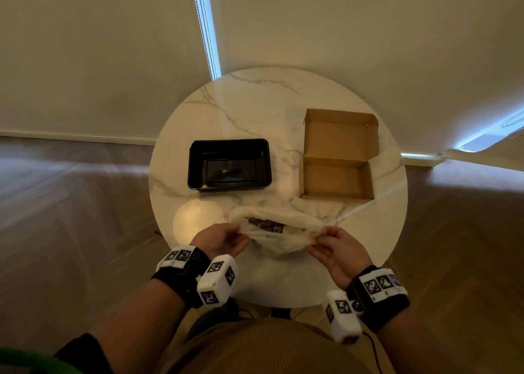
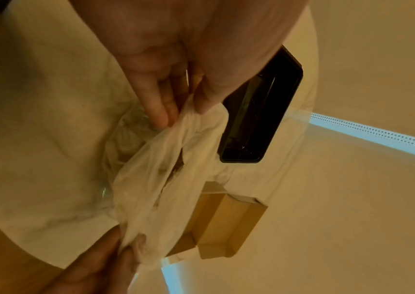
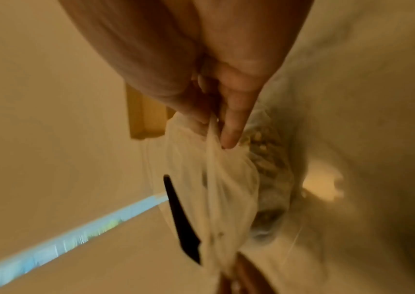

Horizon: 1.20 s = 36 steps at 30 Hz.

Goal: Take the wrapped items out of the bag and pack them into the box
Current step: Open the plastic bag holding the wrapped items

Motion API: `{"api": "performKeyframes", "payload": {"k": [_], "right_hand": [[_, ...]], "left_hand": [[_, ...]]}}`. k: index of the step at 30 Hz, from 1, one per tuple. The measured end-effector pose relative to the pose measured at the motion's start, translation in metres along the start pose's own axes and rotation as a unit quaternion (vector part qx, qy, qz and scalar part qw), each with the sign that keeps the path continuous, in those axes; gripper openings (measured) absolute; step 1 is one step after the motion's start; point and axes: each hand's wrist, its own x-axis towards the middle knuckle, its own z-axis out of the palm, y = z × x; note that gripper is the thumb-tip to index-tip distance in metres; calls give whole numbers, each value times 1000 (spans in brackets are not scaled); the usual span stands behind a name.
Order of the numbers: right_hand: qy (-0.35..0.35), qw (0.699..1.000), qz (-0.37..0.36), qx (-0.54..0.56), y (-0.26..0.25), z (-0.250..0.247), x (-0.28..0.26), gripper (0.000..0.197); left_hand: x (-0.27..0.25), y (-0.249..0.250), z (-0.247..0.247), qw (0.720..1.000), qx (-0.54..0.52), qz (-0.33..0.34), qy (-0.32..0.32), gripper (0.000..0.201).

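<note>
A thin white plastic bag (image 1: 279, 239) lies on the near part of the round marble table (image 1: 255, 104). My left hand (image 1: 226, 239) pinches the left side of its rim, and my right hand (image 1: 326, 244) pinches the right side. Between them the mouth gapes, and wrapped items (image 1: 266, 225) with brownish and pale wrapping show inside. In the left wrist view my left hand (image 2: 176, 111) holds the bag (image 2: 156, 179); in the blurred right wrist view my right hand (image 3: 216, 127) grips the bag (image 3: 216, 189). The open cardboard box (image 1: 336, 176) sits beyond, to the right, with nothing in it.
A black plastic tray (image 1: 229, 164) stands left of the box, at the table's middle. The box lid (image 1: 340, 132) lies folded back toward the wall. Wooden floor surrounds the table, and a wall with a blind cord (image 1: 205, 27) is behind.
</note>
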Motion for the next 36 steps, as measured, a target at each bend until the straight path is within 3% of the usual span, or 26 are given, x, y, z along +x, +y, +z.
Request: {"api": "performKeyframes", "payload": {"k": [3, 7, 11, 14, 16, 18, 19, 21, 23, 24, 26, 27, 28, 30, 34, 36], "right_hand": [[-17, 991, 77, 112, -3, -3, 6, 30], [-17, 983, 118, 140, -3, 5, 6, 38], [-58, 982, 128, 127, -4, 15, 5, 40], [-72, 980, 145, 118, -1, 12, 5, 45], [-51, 991, 125, 22, 5, 8, 8, 57], [-32, 981, 41, -187, 13, 5, 7, 77], [-23, 954, -18, -298, 16, 4, 4, 83], [-12, 879, -150, -452, 20, 4, 1, 74], [-23, 800, -291, -523, 23, 6, -1, 57], [-36, 762, -346, -546, 25, 7, 1, 46], [-83, 690, -395, -600, 27, 9, -1, 31], [-103, 667, -395, -623, 27, 7, 0, 30], [-114, 651, -392, -640, 27, 6, 0, 30], [-107, 645, -377, -656, 25, 4, -1, 35], [-44, 672, -342, -655, 19, 4, -1, 48], [-30, 699, -319, -639, 15, 5, -3, 55]], "left_hand": [[-5, -3, 4, 996, -90, -4, -9, 19], [-2, -11, 5, 990, -139, -24, 7, 40], [-5, -14, 5, 999, -23, -24, -7, 39], [-2, -16, -5, 1000, 4, -10, -6, 47], [1, -17, -15, 999, 40, -6, -5, 53], [1, -19, -22, 990, 140, 19, 8, 62], [-1, -20, -23, 969, 234, 63, 40, 65], [-8, -21, -23, 867, 429, 228, 110, 57], [-19, -21, -17, 746, 527, 400, 75, 40], [-20, -21, -14, 685, 574, 447, 34, 33], [-20, -20, -7, 577, 683, 447, -24, 16], [-20, -20, -4, 541, 729, 418, -33, 13], [-18, -19, -3, 515, 765, 386, -30, 21], [-19, -16, 0, 487, 810, 327, 2, 45], [-27, -11, 1, 500, 804, 321, 32, 67], [-32, -10, 2, 479, 812, 331, 42, 68]]}}
